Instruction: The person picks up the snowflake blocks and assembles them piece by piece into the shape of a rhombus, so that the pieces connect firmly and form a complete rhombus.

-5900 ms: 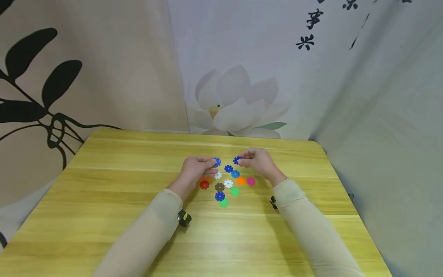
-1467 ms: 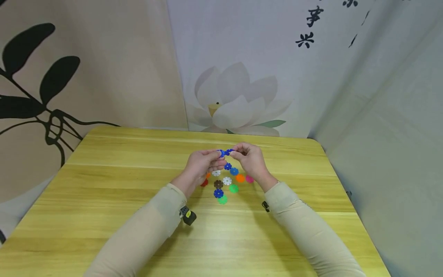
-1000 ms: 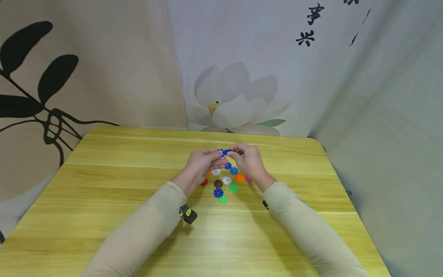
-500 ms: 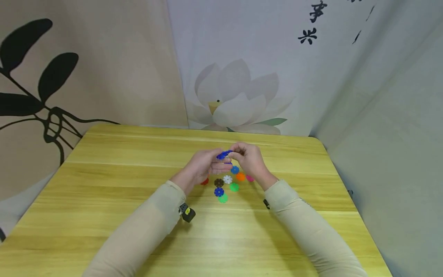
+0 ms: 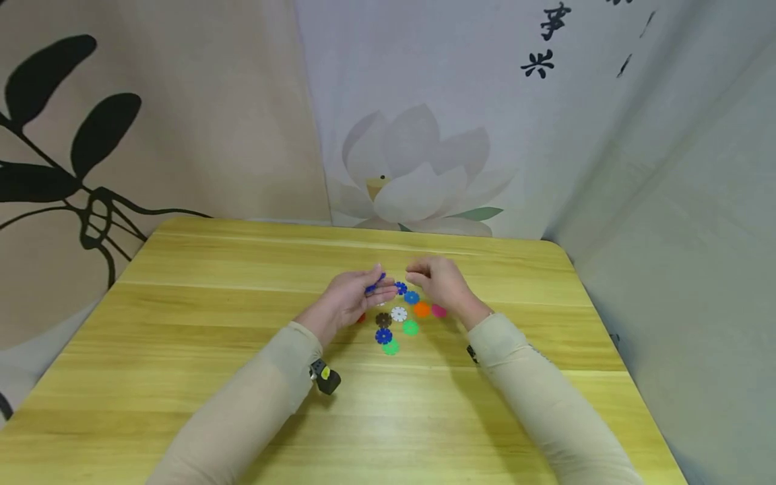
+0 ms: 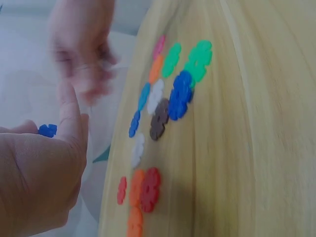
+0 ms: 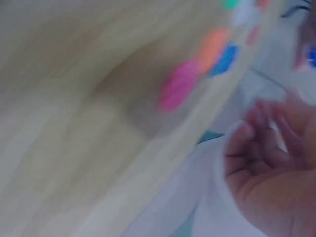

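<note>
My left hand (image 5: 348,296) holds two joined blue snowflake discs (image 5: 374,283) between the thumb and the fingers, above the far part of the table. In the left wrist view only a bit of the blue discs (image 6: 48,130) shows past the hand, the rest being hidden. Just to the right, my right hand (image 5: 445,286) hovers with loosely bent fingers and nothing in them. It is blurred in the left wrist view. Below the hands lie a loose blue disc (image 5: 401,288), a light blue disc (image 5: 411,298), an orange disc (image 5: 422,310) and a pink disc (image 5: 439,310).
More notched discs lie on the wooden table (image 5: 212,337): white (image 5: 399,314), brown (image 5: 383,320), green (image 5: 410,327), and a dark blue disc (image 5: 383,336) overlapping another green disc (image 5: 391,347). Red (image 6: 150,189) and orange (image 6: 137,187) discs sit left. A printed curtain (image 5: 242,121) hangs behind.
The two blue discs, held apart at first, have been joined between the hands. Now the right hand has let go and drawn back right, while the left has moved slightly left with them.
</note>
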{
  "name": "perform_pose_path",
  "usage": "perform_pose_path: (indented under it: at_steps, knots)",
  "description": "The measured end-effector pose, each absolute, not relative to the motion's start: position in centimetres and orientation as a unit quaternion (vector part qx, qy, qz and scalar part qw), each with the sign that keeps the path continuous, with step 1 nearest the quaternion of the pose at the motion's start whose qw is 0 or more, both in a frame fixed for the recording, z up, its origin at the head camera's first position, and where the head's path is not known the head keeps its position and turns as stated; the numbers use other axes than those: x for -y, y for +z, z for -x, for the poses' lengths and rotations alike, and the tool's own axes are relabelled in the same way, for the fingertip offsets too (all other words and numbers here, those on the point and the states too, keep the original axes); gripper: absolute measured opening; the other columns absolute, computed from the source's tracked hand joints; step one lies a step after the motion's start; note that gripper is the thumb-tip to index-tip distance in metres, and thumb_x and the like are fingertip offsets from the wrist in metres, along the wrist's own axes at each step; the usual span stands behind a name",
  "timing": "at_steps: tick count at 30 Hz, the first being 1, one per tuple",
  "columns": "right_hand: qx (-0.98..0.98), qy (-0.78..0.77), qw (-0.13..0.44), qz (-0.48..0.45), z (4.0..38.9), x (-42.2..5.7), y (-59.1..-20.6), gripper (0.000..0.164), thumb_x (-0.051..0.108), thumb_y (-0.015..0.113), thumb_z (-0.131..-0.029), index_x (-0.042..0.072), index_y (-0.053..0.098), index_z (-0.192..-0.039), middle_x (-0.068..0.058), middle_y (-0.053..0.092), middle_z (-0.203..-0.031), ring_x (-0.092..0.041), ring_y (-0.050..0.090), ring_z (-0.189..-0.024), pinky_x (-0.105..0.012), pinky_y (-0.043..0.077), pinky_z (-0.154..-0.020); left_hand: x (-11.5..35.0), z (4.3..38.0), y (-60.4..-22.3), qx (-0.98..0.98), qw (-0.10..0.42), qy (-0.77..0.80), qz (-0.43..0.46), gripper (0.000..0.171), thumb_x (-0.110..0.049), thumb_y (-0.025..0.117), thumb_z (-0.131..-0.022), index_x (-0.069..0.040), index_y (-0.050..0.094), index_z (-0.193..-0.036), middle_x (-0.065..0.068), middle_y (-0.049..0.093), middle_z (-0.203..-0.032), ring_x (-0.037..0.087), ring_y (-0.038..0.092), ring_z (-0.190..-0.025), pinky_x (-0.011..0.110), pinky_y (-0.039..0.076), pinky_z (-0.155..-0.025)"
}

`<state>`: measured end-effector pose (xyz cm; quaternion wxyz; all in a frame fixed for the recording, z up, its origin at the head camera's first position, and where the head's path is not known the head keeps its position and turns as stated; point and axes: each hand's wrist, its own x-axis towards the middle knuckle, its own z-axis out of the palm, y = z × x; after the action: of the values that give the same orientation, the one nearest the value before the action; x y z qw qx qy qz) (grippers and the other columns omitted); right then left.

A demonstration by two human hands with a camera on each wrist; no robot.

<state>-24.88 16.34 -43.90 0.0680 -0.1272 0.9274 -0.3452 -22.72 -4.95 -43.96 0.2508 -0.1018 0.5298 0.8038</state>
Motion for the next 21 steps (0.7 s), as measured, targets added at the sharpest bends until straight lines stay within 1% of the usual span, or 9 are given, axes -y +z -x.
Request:
perform_pose_path:
  at_steps: [2,5,7,9,12,15,16,18,21]
  knots:
    - [-0.946,-0.279,0.098,0.131,25.0,-16.7,-44.4,0.037,0.030,0.072,-0.105,0.006,0.075,-0.132,-0.012,0.078,-0.128,-0.029,0.073,-0.116,-0.047,0.063,-0.104,5.3,22.7,-44.2,-0.532,0.244,0.803,0.109,0.055,-0.028,0.051,-0.114,0.008,0.043,-0.156,0.027,0.054,-0.157,0.038,0.060,-0.142,0.026,0.065,-0.096]
    - [-0.960,-0.209,0.129,0.136,25.1,-17.0,-45.4,0.043,0.036,0.078,-0.100,0.009,0.075,-0.133,-0.011,0.077,-0.131,-0.029,0.072,-0.123,-0.049,0.060,-0.109,5.7,22.6,-44.3,-0.531,0.244,0.804,0.110,0.056,-0.029,0.052,-0.114,0.007,0.044,-0.156,0.027,0.053,-0.158,0.037,0.060,-0.143,0.025,0.064,-0.098]
    - [-0.963,-0.193,0.132,0.136,25.2,-16.9,-45.7,0.043,0.037,0.081,-0.098,0.011,0.076,-0.131,-0.010,0.077,-0.131,-0.029,0.072,-0.124,-0.049,0.060,-0.110,5.8,22.5,-44.3,-0.529,0.245,0.805,0.109,0.057,-0.030,0.052,-0.113,0.007,0.044,-0.155,0.028,0.053,-0.157,0.036,0.062,-0.141,0.025,0.064,-0.098]
    - [-0.964,-0.192,0.128,0.134,25.3,-16.8,-45.8,0.041,0.036,0.083,-0.096,0.011,0.078,-0.128,-0.009,0.078,-0.127,-0.028,0.073,-0.120,-0.048,0.060,-0.108,6.0,22.5,-44.3,-0.526,0.246,0.807,0.107,0.058,-0.031,0.053,-0.113,0.007,0.044,-0.155,0.028,0.054,-0.156,0.034,0.066,-0.136,0.026,0.063,-0.099]
    - [-0.959,-0.213,0.137,0.127,25.3,-16.8,-45.7,0.034,0.030,0.085,-0.094,0.007,0.077,-0.119,-0.009,0.078,-0.118,-0.026,0.071,-0.109,-0.044,0.062,-0.102,6.2,22.5,-44.2,-0.522,0.249,0.809,0.106,0.060,-0.033,0.053,-0.112,0.008,0.044,-0.155,0.028,0.057,-0.153,0.028,0.076,-0.119,0.027,0.064,-0.099]
    - [-0.951,-0.245,0.150,0.114,25.3,-17.2,-45.4,0.027,0.024,0.085,-0.094,0.006,0.072,-0.110,-0.009,0.073,-0.107,-0.022,0.066,-0.095,-0.037,0.061,-0.090,6.5,22.5,-44.2,-0.517,0.258,0.809,0.109,0.061,-0.034,0.053,-0.112,0.009,0.043,-0.154,0.029,0.059,-0.151,0.022,0.081,-0.102,0.029,0.065,-0.098]
    - [-0.947,-0.264,0.152,0.105,25.2,-17.4,-45.3,0.025,0.023,0.084,-0.095,0.006,0.071,-0.109,-0.009,0.072,-0.105,-0.021,0.064,-0.093,-0.035,0.060,-0.087,6.6,22.6,-44.2,-0.515,0.261,0.809,0.110,0.061,-0.034,0.052,-0.113,0.010,0.043,-0.154,0.029,0.059,-0.150,0.021,0.081,-0.099,0.030,0.065,-0.097]
    - [-0.930,-0.322,0.159,0.075,25.0,-17.5,-44.7,0.022,0.023,0.080,-0.099,0.006,0.072,-0.111,-0.010,0.073,-0.105,-0.022,0.066,-0.092,-0.033,0.060,-0.084,6.8,22.6,-44.1,-0.512,0.263,0.810,0.112,0.060,-0.034,0.053,-0.112,0.010,0.043,-0.152,0.028,0.063,-0.145,0.023,0.082,-0.096,0.033,0.065,-0.097]
    - [-0.876,-0.451,0.167,0.023,24.7,-17.1,-43.5,0.026,0.024,0.075,-0.103,0.006,0.074,-0.122,-0.015,0.076,-0.111,-0.028,0.071,-0.098,-0.036,0.064,-0.088,7.1,22.6,-44.0,-0.519,0.264,0.805,0.111,0.057,-0.034,0.052,-0.113,0.009,0.046,-0.149,0.025,0.071,-0.136,0.025,0.082,-0.099,0.036,0.065,-0.098]
